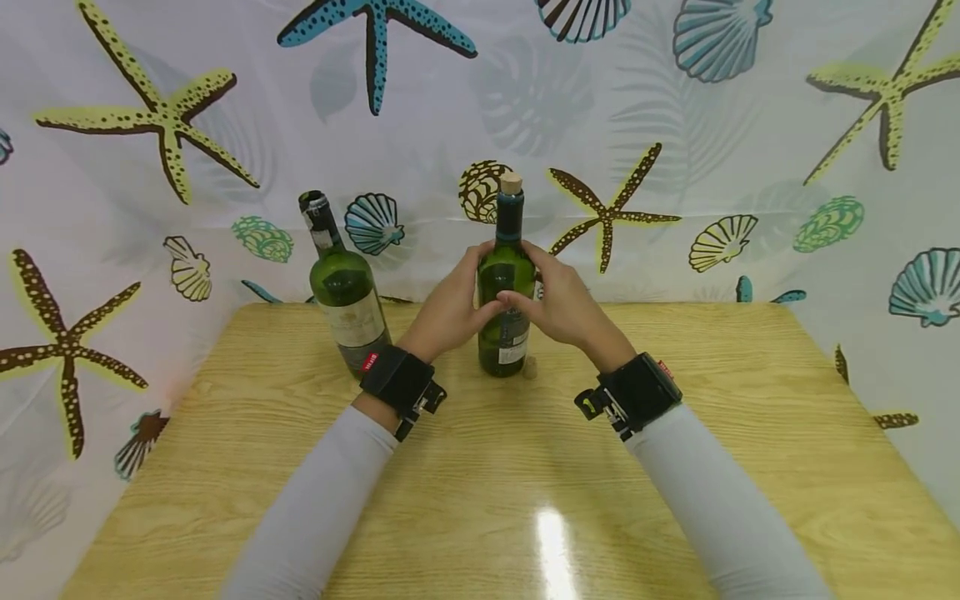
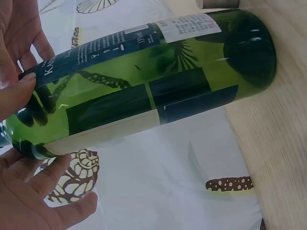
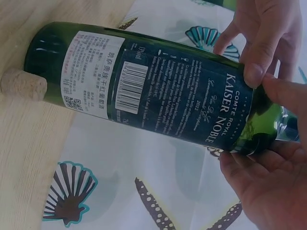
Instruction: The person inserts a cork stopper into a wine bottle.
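Observation:
A green wine bottle (image 1: 495, 337) stands upright on the table, a cork (image 1: 511, 183) in its mouth. My left hand (image 1: 453, 310) holds the bottle's shoulder from the left, and my right hand (image 1: 568, 307) holds it from the right. Both thumbs meet in front of the glass. The right wrist view shows the dark back label (image 3: 177, 91) and a white sticker (image 3: 91, 74). A second cork (image 1: 530, 367) stands on the table by the bottle's base, on the right.
To the left, beyond my left wrist, stands another green wine bottle (image 1: 345, 279) with a pale label and a dark neck. Behind the wooden table (image 1: 480, 500) hangs a white cloth (image 1: 435, 142) printed with starfish and shells.

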`<state>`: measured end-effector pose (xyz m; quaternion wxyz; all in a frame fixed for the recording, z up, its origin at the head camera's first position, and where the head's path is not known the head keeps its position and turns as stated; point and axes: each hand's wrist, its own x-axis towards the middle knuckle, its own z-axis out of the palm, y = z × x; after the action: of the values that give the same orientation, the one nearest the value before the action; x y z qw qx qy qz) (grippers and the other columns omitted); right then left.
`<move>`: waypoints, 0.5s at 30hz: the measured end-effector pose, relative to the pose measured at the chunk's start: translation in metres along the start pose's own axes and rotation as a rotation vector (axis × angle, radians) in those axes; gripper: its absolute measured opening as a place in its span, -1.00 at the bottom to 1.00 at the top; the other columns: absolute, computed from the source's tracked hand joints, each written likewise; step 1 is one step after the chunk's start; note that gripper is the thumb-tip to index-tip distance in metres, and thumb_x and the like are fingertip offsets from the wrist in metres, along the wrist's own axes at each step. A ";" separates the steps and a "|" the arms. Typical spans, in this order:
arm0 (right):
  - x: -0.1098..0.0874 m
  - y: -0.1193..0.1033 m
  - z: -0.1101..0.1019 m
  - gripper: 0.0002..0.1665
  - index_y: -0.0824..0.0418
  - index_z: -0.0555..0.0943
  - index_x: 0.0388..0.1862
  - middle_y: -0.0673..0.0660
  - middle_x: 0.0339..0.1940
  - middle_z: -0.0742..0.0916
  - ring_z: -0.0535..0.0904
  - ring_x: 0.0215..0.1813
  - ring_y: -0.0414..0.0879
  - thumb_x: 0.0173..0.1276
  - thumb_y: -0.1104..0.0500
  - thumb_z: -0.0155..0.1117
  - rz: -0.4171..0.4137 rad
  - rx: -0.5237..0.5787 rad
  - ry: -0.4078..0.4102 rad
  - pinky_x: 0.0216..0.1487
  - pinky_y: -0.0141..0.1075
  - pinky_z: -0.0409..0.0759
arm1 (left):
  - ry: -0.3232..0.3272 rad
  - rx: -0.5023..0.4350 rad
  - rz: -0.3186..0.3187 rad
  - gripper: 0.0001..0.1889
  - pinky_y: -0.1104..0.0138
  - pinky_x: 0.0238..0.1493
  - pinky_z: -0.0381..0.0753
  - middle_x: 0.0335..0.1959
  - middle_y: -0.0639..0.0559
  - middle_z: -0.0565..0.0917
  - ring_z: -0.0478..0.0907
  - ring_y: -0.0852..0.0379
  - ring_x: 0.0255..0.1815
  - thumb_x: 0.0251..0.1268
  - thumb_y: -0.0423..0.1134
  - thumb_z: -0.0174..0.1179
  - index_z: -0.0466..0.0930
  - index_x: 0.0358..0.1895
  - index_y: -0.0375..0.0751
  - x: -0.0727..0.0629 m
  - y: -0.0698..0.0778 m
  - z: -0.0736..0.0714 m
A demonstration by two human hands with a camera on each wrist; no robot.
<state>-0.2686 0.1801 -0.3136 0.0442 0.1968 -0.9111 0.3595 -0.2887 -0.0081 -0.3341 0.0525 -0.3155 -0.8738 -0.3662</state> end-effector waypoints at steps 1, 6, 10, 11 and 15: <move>0.002 0.002 -0.001 -0.09 0.28 0.08 0.54 0.31 0.39 0.42 0.41 0.34 0.19 0.39 0.03 0.29 0.000 -0.003 0.002 0.25 0.03 0.44 | -0.001 -0.004 0.000 -0.18 0.12 0.39 0.28 0.51 -0.16 0.16 0.20 -0.05 0.47 0.33 -0.19 0.26 -0.04 0.51 -0.26 0.003 -0.001 0.001; 0.012 0.009 -0.002 -0.09 0.30 0.02 0.56 0.32 0.47 0.31 0.31 0.42 0.19 0.43 0.04 0.25 0.018 0.003 -0.008 0.31 0.03 0.39 | -0.010 -0.016 -0.028 -0.18 0.11 0.39 0.28 0.51 -0.16 0.14 0.17 -0.05 0.48 0.35 -0.18 0.24 -0.07 0.52 -0.24 0.016 -0.007 0.005; 0.018 0.014 -0.002 -0.08 0.26 -0.03 0.58 0.28 0.52 0.24 0.24 0.46 0.17 0.45 0.04 0.21 0.031 0.019 -0.012 0.36 0.03 0.32 | -0.017 -0.002 -0.035 -0.17 0.09 0.35 0.33 0.50 -0.20 0.15 0.23 -0.09 0.44 0.36 -0.16 0.23 -0.09 0.52 -0.26 0.023 -0.011 0.008; 0.019 0.014 -0.002 -0.08 0.25 -0.04 0.58 0.27 0.53 0.23 0.23 0.46 0.17 0.46 0.04 0.20 0.030 0.019 -0.009 0.37 0.02 0.31 | -0.014 0.001 -0.036 -0.17 0.09 0.34 0.34 0.50 -0.20 0.16 0.25 -0.10 0.43 0.36 -0.16 0.23 -0.09 0.52 -0.26 0.025 -0.012 0.008; 0.024 0.017 -0.002 -0.09 0.23 -0.05 0.59 0.25 0.54 0.21 0.20 0.48 0.14 0.46 0.03 0.19 0.011 0.016 0.006 0.41 0.01 0.26 | -0.001 0.004 -0.039 -0.17 0.08 0.29 0.40 0.48 -0.21 0.19 0.32 -0.12 0.38 0.36 -0.17 0.24 -0.09 0.52 -0.24 0.031 -0.014 0.008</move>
<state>-0.2972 0.1848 -0.3179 0.0435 0.1910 -0.9092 0.3674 -0.3205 0.0056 -0.3390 0.0457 -0.2985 -0.8807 -0.3651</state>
